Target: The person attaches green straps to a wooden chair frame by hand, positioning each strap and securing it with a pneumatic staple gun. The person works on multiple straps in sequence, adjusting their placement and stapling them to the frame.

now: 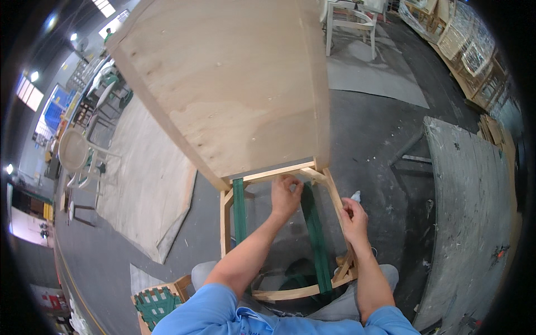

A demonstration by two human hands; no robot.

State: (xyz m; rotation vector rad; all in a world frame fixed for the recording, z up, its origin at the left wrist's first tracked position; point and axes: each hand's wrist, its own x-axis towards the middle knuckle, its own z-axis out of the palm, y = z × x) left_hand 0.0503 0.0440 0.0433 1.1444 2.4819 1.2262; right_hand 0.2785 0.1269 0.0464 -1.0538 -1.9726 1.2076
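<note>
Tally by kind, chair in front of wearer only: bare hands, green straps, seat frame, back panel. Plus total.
Bare hands: 2 (left hand, right hand)
Green webbing straps: 2 (left strap, right strap)
Wooden seat frame: 1
Plywood back panel: 1
Total: 6

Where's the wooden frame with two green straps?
The wooden frame is at lower centre in the head view, below the big tan panel, with the left hand near its far end and right hand at its right side.
</note>
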